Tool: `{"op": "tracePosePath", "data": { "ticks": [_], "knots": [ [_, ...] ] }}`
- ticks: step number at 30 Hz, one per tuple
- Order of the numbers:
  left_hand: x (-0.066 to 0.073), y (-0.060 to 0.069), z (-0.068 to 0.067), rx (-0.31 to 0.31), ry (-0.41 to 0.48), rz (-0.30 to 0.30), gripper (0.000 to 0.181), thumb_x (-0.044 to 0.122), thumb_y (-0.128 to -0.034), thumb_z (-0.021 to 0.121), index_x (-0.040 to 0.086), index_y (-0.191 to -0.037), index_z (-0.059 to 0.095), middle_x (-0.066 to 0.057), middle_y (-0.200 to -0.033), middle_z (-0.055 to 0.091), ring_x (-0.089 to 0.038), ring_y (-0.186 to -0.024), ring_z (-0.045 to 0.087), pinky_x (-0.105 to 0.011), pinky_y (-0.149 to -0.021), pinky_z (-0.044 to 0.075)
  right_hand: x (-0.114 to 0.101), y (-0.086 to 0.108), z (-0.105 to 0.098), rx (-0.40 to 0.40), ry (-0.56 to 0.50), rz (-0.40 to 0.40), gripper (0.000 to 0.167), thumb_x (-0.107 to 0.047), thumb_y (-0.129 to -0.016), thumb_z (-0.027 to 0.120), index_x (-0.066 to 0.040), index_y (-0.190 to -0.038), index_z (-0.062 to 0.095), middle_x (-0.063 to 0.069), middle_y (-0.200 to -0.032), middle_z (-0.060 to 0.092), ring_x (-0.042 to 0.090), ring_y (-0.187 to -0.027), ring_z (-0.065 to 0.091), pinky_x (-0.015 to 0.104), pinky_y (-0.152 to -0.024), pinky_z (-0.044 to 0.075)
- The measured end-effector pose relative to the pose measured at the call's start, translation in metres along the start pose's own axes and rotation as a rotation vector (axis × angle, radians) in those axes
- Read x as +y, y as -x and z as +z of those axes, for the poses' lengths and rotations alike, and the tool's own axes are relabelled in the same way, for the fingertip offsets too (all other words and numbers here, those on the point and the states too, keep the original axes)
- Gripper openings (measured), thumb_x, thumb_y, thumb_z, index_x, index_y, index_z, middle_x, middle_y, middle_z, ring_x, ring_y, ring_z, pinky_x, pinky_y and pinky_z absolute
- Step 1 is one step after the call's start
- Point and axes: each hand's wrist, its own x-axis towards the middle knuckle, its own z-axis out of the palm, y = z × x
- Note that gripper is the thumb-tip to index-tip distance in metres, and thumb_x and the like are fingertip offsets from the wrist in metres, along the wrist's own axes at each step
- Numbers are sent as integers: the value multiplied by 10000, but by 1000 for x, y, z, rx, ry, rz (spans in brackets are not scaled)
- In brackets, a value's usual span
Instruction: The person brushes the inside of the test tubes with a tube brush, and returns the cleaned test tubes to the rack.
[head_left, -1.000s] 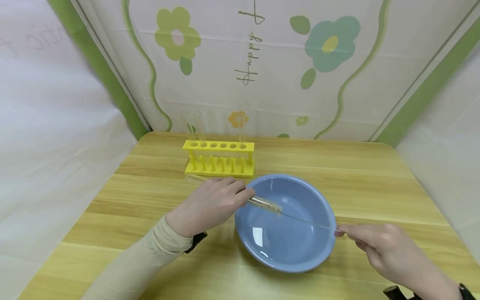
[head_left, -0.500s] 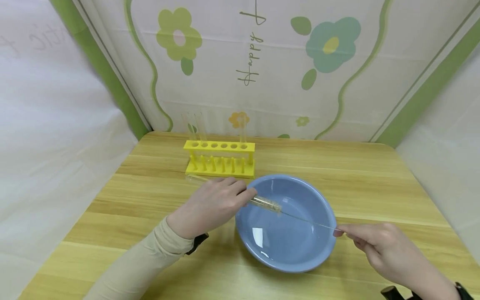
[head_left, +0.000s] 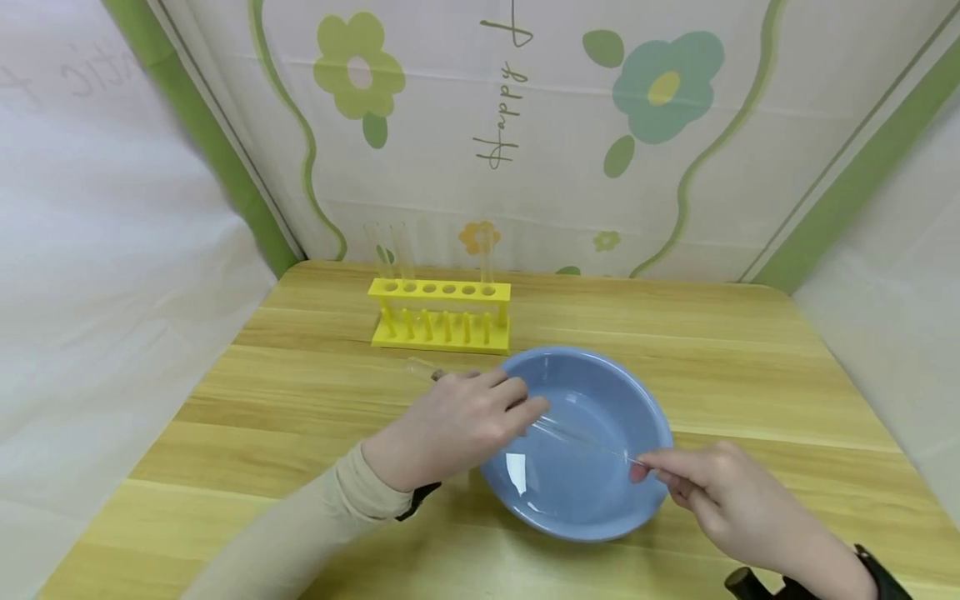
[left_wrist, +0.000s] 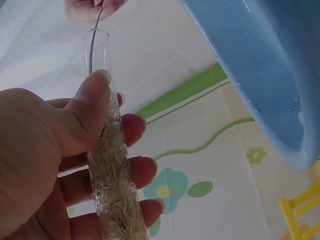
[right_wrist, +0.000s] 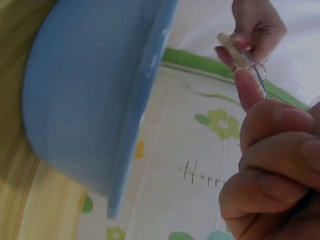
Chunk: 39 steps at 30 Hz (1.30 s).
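My left hand point(head_left: 468, 425) grips a clear test tube point(left_wrist: 112, 165) over the basin, fingers wrapped round one side and thumb pressed on the other. Inside the tube is a test tube brush point(left_wrist: 117, 210), its pale bristles packed below the thumb. The brush's twisted wire point(left_wrist: 93, 52) comes out of the tube's mouth. My right hand point(head_left: 731, 496) pinches the end of that wire above the basin's right side. In the right wrist view, the right fingers point(right_wrist: 277, 150) are curled, and the tube point(right_wrist: 235, 51) lies beyond them, seen nearly end-on.
A blue basin point(head_left: 577, 517) stands under both hands on the wooden table point(head_left: 750, 367). Water droplets dot its inner wall. Behind it to the left is a yellow test tube rack point(head_left: 441, 290) with several holes; clear tubes point(head_left: 486, 258) stand in it.
The right hand has moved left toward the tube, and the bristles have slid deeper from near its mouth. The left hand has shifted slightly right.
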Motion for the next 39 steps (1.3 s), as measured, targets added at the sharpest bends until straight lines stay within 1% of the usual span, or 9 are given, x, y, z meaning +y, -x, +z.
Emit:
{"op": "tracePosePath", "data": {
  "ticks": [2, 6, 9, 13, 15, 18, 23, 30, 39],
  "knots": [
    [0, 0, -1, -6, 2, -4, 139, 6, -907, 623, 108, -996, 655, 17, -760, 541, -113, -612, 484, -165, -460, 374, -3, -2, -1, -13, -43, 42, 575, 348, -692, 480, -49, -1040, 707, -74, -857, 660, -103, -594, 396, 66, -499, 373],
    [2, 0, -2, 3, -7, 9, 122, 48, -916, 664, 112, -1021, 663, 24, -772, 548, -113, -633, 491, -153, -480, 388, -6, -6, -3, -81, -169, 119, 586, 338, -757, 417, -111, -1016, 689, -128, -682, 503, -110, -572, 349, 92, -454, 365],
    [3, -1, -2, 26, -27, 13, 129, 52, -902, 685, 118, -1012, 669, 29, -767, 543, -106, -636, 491, -139, -489, 389, -6, -8, -2, -129, -270, 138, 542, 315, -815, 413, -113, -1019, 674, -108, -601, 391, -111, -567, 322, 103, -421, 339],
    [4, -3, -3, 53, -48, 16, 156, 22, -887, 672, 122, -1007, 677, 29, -766, 545, -102, -640, 497, -137, -501, 399, -4, -10, 1, -153, -358, 131, 458, 260, -886, 446, -121, -1017, 664, -52, -553, 378, -104, -540, 306, 104, -387, 305],
    [5, -4, -4, 64, -58, 14, 168, 12, -890, 654, 128, -1006, 684, 31, -762, 545, -101, -634, 494, -139, -499, 397, -4, -11, 2, -166, -411, 143, 424, 232, -915, 442, -118, -1011, 663, -31, -536, 357, -70, -493, 286, 109, -365, 286],
    [6, -5, -6, 78, -69, 7, 197, 2, -899, 627, 145, -1009, 704, 35, -762, 550, -97, -632, 493, -140, -500, 404, -3, -14, 4, -189, -511, 171, 402, 219, -938, 408, -85, -1008, 661, 2, -522, 327, 47, -405, 256, 115, -331, 252],
    [8, -7, -8, 92, -75, -4, 264, -23, -908, 580, 168, -1011, 729, 38, -763, 552, -100, -636, 481, -150, -517, 421, -4, -17, 6, -223, -654, 207, 377, 210, -958, 359, -25, -1018, 649, 37, -515, 305, 178, -347, 226, 121, -301, 225],
    [10, -8, -8, 125, -87, -14, 347, -52, -944, 484, 174, -995, 742, 43, -734, 519, -99, -616, 436, -154, -509, 380, -3, -21, 7, -241, -729, 233, 371, 199, -973, 324, 20, -1040, 643, 56, -504, 306, 185, -323, 209, 159, -271, 208],
    [10, -8, -10, 143, -114, -22, 357, -50, -936, 471, 174, -987, 745, 43, -721, 504, -94, -600, 430, -159, -485, 357, -4, -25, 8, -250, -761, 257, 356, 184, -983, 324, 38, -1042, 642, 68, -510, 315, 206, -330, 207, 150, -278, 217]
  ]
}}
